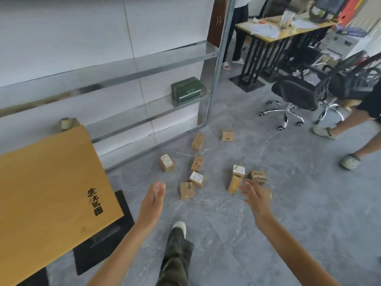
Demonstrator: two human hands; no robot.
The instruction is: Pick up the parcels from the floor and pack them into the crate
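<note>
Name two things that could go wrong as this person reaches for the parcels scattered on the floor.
1. The parcels lie scattered just ahead of the forward shoe; it might kick or crush one.
2. Another person's foot stands near the pile on the right; bending down could cause a bump.

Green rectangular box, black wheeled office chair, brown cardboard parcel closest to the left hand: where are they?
Green rectangular box (186,90): head view, front face.
Black wheeled office chair (292,92): head view, seat cushion.
Brown cardboard parcel (186,190) closest to the left hand (153,200): head view, top face.
</note>
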